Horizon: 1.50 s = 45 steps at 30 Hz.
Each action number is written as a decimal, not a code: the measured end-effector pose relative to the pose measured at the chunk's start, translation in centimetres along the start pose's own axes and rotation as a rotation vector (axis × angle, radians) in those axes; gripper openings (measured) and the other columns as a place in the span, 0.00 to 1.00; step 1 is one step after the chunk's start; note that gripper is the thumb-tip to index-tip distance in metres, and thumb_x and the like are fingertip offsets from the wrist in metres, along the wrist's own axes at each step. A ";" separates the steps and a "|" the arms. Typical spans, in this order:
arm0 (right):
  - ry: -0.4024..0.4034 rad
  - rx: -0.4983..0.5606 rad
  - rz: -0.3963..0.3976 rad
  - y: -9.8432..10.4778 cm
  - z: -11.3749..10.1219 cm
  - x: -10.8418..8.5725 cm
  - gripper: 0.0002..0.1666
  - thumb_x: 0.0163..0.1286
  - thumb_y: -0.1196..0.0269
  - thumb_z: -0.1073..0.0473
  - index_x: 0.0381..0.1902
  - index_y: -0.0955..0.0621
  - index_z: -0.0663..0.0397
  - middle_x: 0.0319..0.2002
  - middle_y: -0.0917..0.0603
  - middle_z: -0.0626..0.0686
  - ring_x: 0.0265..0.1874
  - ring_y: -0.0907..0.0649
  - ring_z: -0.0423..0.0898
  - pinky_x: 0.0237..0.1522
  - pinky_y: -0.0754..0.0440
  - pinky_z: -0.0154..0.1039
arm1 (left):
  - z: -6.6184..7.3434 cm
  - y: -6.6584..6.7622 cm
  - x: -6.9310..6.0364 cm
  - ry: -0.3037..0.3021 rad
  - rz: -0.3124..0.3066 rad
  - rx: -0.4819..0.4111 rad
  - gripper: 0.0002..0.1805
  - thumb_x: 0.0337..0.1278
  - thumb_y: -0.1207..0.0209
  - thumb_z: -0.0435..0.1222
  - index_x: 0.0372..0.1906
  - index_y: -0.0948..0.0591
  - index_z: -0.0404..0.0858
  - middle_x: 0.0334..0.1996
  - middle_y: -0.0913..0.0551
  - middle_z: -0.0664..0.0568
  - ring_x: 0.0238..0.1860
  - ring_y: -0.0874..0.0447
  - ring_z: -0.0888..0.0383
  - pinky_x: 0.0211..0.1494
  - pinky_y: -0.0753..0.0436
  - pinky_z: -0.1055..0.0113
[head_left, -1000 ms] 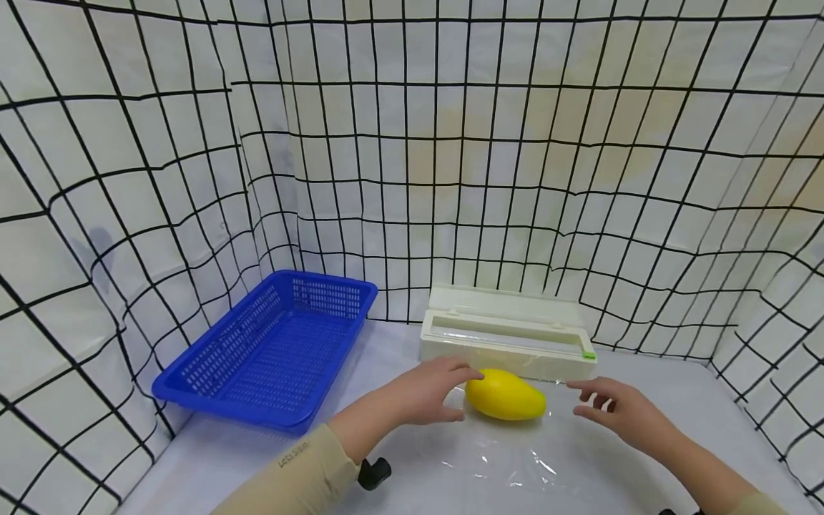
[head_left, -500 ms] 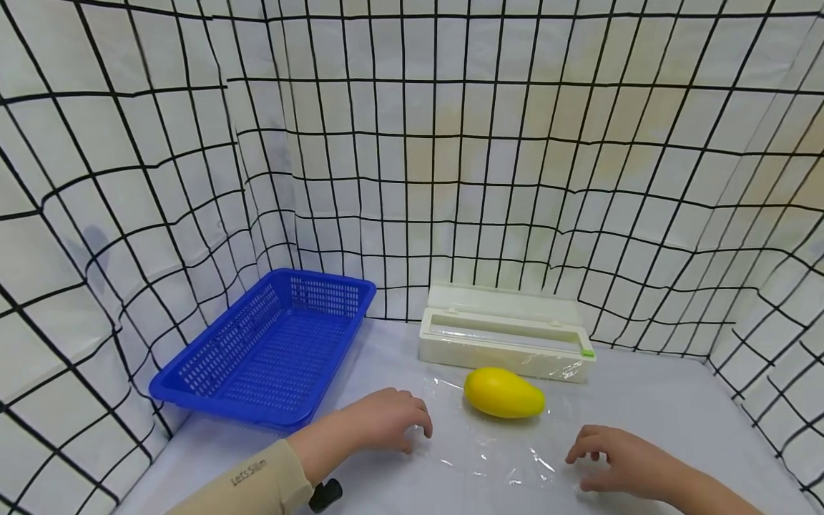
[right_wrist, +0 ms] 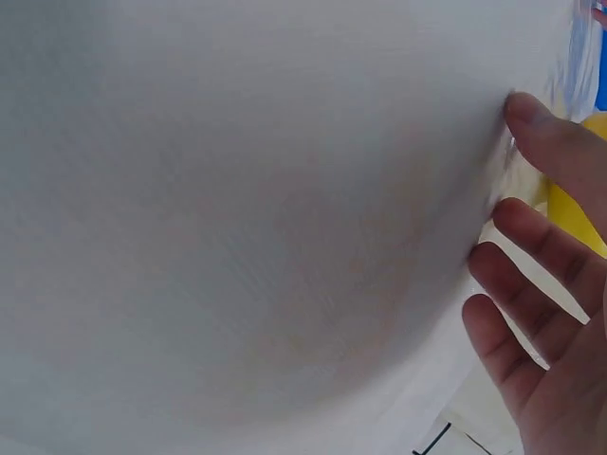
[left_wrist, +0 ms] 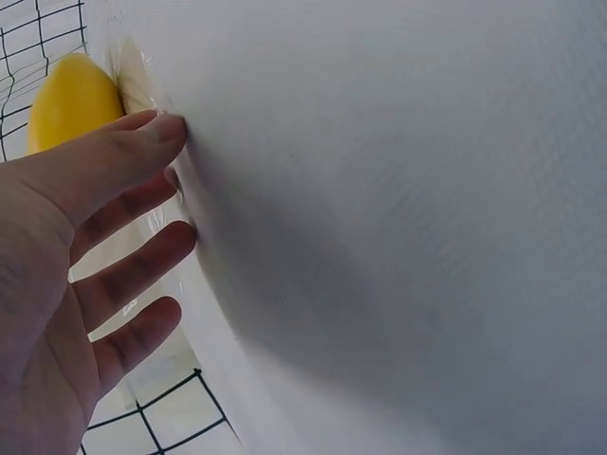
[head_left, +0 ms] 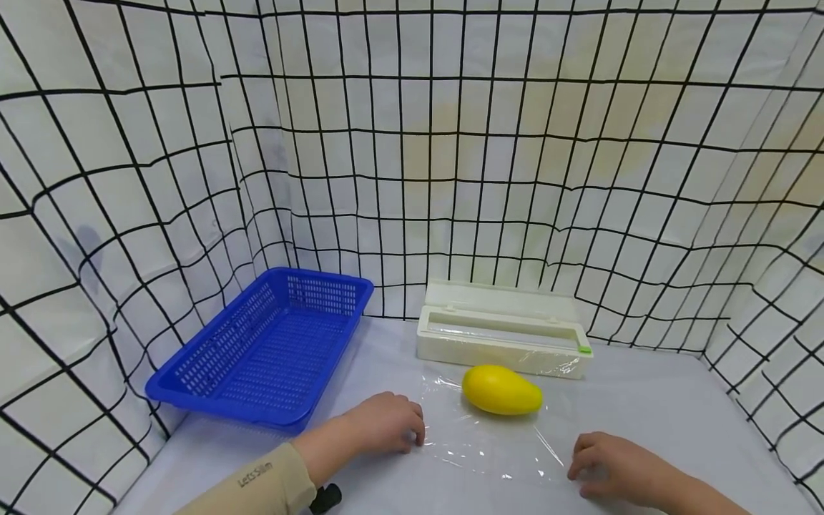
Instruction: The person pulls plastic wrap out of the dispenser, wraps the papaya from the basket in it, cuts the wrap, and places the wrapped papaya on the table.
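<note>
A yellow mango-shaped fruit [head_left: 502, 390] lies on a sheet of clear plastic wrap [head_left: 486, 450] spread over the white table. At the wrap's near left, my left hand [head_left: 386, 422] has its fingertips down at the edge; in the left wrist view its thumb [left_wrist: 156, 133] and loosely bent fingers stand slightly apart. My right hand [head_left: 614, 468] is low beside the near right edge. The right wrist view shows a gap between its thumb [right_wrist: 531, 112] and fingers, tips at the table surface. Behind the fruit sits a white plastic wrap dispenser [head_left: 498, 350] with its lid raised.
On the left stands a blue perforated basket [head_left: 264, 411] with nothing in it. White walls with black wire grid [head_left: 450, 179] enclose the table [head_left: 663, 400] at the back and both sides.
Both hands have moved from beside the fruit toward me, to the wrap's near edges. Their fingers have drawn in closer, and creases in the wrap have shifted. The fruit stays in place.
</note>
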State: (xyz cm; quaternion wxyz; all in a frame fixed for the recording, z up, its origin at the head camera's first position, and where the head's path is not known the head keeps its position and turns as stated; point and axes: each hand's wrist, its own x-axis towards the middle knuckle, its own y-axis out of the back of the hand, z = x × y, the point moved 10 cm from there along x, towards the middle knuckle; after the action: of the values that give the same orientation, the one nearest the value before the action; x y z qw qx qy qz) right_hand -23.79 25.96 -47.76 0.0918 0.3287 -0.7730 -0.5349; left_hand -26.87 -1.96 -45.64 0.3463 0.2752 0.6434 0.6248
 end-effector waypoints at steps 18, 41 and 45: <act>0.096 0.115 0.132 0.8 -0.3 -0.2 0.06 0.65 0.32 0.54 0.35 0.16 0.31 0.36 0.20 0.32 0.34 0.23 0.31 0.37 0.21 0.34 | -0.5 0.6 0.0 0.074 0.073 -0.080 0.04 0.59 0.34 0.41 0.30 0.16 0.56 0.28 0.21 0.70 0.32 0.24 0.69 0.42 0.23 0.67; -0.178 0.392 0.299 6.3 4.0 -0.4 0.15 0.69 0.35 0.50 0.43 0.17 0.55 0.44 0.16 0.51 0.41 0.21 0.35 0.40 0.19 0.33 | -3.2 4.4 0.3 0.266 0.273 -0.347 0.03 0.67 0.41 0.42 0.40 0.18 0.52 0.39 0.19 0.65 0.44 0.21 0.61 0.52 0.20 0.63; -0.216 0.454 0.324 6.5 5.1 0.2 0.17 0.70 0.36 0.51 0.46 0.18 0.59 0.45 0.16 0.55 0.41 0.20 0.40 0.41 0.18 0.35 | -4.3 4.2 0.6 0.350 0.287 -0.422 0.02 0.67 0.41 0.42 0.41 0.19 0.53 0.40 0.19 0.65 0.45 0.20 0.58 0.51 0.20 0.61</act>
State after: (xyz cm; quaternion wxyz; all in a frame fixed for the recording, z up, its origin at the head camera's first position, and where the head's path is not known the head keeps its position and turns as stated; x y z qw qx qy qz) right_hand -29.14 31.13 -44.14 0.0173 0.1545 -0.9205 -0.3585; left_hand -30.99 -3.87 -41.65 0.1878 0.1734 0.5039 0.8251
